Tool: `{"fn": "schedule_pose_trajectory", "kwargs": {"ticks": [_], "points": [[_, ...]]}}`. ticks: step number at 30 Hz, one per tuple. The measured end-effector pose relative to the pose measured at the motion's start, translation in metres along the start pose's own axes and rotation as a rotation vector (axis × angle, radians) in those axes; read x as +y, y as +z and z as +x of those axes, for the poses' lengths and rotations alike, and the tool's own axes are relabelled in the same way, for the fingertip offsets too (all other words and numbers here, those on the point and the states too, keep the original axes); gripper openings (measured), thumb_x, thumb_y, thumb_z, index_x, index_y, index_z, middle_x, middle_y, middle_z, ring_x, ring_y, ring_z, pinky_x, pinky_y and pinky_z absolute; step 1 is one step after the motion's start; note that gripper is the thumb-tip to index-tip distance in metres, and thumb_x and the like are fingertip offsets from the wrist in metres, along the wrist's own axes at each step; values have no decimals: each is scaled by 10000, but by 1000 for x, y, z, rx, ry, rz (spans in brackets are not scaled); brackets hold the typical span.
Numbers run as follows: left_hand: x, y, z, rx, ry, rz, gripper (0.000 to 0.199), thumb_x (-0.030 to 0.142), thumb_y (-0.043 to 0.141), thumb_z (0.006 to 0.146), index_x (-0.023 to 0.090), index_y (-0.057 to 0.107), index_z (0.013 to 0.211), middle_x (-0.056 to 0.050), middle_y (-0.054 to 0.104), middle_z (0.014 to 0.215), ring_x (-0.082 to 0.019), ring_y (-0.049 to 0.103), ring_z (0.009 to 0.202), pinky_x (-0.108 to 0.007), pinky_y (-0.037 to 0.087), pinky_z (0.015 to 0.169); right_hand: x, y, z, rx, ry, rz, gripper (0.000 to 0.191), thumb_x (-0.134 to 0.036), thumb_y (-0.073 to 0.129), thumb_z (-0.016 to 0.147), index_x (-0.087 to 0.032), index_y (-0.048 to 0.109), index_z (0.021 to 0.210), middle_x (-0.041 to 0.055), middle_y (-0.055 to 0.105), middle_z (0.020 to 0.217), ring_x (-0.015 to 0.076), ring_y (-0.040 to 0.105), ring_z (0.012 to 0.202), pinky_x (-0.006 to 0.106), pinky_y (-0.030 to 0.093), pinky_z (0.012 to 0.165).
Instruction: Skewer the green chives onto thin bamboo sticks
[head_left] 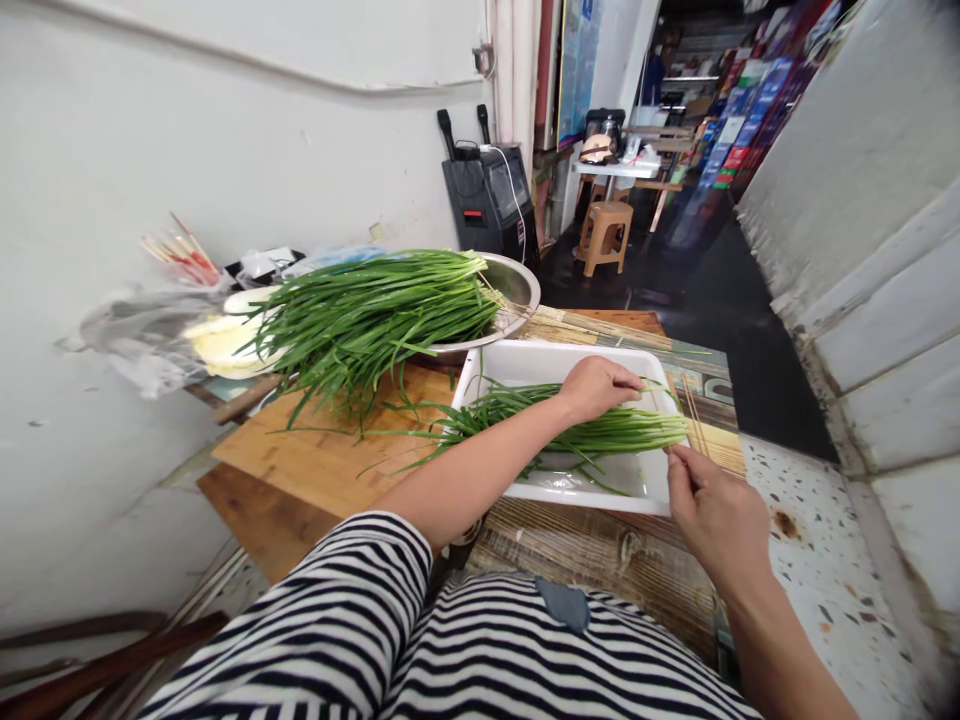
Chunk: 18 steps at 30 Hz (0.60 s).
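Observation:
A white rectangular tray [585, 492] sits on the table, with a bunch of garlic chives [622, 435] lying lengthwise in it, pale stem ends to the right. My left hand [596, 388] is over the tray's far side, its thumb and fingertips pinched on a garlic chive stem above the bunch. At the tray's right rim, my right hand [720, 505] is closed in a pinch beside the cut stem ends; what its fingertips hold is too small to make out. Thin bamboo skewers [696, 415] lie just right of the tray.
A metal bowl [525, 290] holding a large heap of garlic chives [382, 300] stands behind the tray. A wooden board [330, 410] lies left. Plastic bags [142, 330] and pale vegetables [225, 345] are by the wall. A black speaker [491, 195] and a brown stool [606, 235] stand beyond.

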<state>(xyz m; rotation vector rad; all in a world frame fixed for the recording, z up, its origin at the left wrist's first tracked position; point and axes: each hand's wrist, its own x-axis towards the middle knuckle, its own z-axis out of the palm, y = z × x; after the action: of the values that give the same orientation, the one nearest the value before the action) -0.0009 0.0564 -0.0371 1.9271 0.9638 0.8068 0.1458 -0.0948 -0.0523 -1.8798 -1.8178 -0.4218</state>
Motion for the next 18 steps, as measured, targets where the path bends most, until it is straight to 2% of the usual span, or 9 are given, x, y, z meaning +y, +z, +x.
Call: {"fn": "schedule_pose_trajectory", "kwargs": {"ticks": [3, 4, 5, 7, 9, 10, 12, 15, 18], "points": [[5, -12, 0, -287, 89, -20, 200, 162, 651, 748, 180, 766, 912, -23, 752, 940, -116, 681, 874, -200, 494, 847, 1, 2, 1, 30, 4, -11, 366, -336, 416, 903, -149, 729, 938, 64, 701, 653, 149, 583, 497, 243, 340, 513], [5, -18, 0, -366, 102, -24, 219, 172, 637, 764, 177, 759, 945, -24, 751, 953, -111, 679, 887, -195, 488, 859, 2, 2, 1, 28, -3, -9, 366, -338, 417, 904, -148, 729, 940, 65, 702, 657, 149, 585, 503, 243, 344, 518], [5, -25, 2, -398, 98, -20, 240, 190, 617, 786, 169, 749, 984, -30, 750, 958, -108, 678, 891, -194, 483, 868, 3, 1, 1, 16, -14, -11, 366, -340, 418, 904, -149, 728, 942, 67, 702, 662, 150, 587, 508, 244, 347, 522], [-1, -35, 6, -308, 55, 39, 275, 210, 569, 823, 146, 731, 1034, -48, 751, 934, -108, 676, 873, -201, 481, 866, 5, -2, -1, -33, -43, -25, 364, -345, 417, 902, -155, 725, 940, 65, 696, 655, 153, 583, 507, 249, 340, 516], [-10, -38, 9, -163, 21, 192, 264, 199, 553, 822, 136, 740, 997, -58, 749, 910, -124, 672, 861, -215, 481, 852, 6, -7, -4, -103, -67, -54, 347, -342, 419, 894, -173, 720, 928, 51, 676, 615, 156, 574, 492, 255, 316, 497], [-14, -37, 11, -131, 20, 296, 248, 194, 557, 813, 143, 746, 966, -59, 747, 916, -137, 669, 876, -225, 478, 853, 6, -9, -5, -136, -75, -70, 332, -337, 423, 888, -183, 716, 920, 42, 663, 593, 156, 568, 482, 257, 301, 488], [-23, -30, 12, -161, 22, 524, 227, 199, 569, 804, 173, 751, 938, -58, 738, 974, -167, 655, 941, -246, 468, 870, 6, -13, -7, -182, -78, -105, 304, -329, 433, 874, -201, 708, 895, 27, 633, 548, 155, 552, 455, 261, 271, 470], [-29, -15, 12, -212, -66, 806, 232, 209, 571, 805, 175, 743, 957, -99, 718, 1031, -215, 636, 1000, -287, 465, 889, 5, -15, -8, -207, -64, -127, 282, -319, 439, 863, -211, 700, 875, 21, 619, 535, 151, 541, 445, 261, 254, 465], [-29, -6, 12, -202, -131, 912, 247, 202, 585, 792, 109, 733, 965, -177, 694, 1051, -275, 619, 1031, -346, 459, 914, 4, -15, -6, -210, -58, -117, 286, -313, 435, 867, -207, 700, 886, 28, 636, 560, 150, 548, 458, 259, 261, 472]]}}
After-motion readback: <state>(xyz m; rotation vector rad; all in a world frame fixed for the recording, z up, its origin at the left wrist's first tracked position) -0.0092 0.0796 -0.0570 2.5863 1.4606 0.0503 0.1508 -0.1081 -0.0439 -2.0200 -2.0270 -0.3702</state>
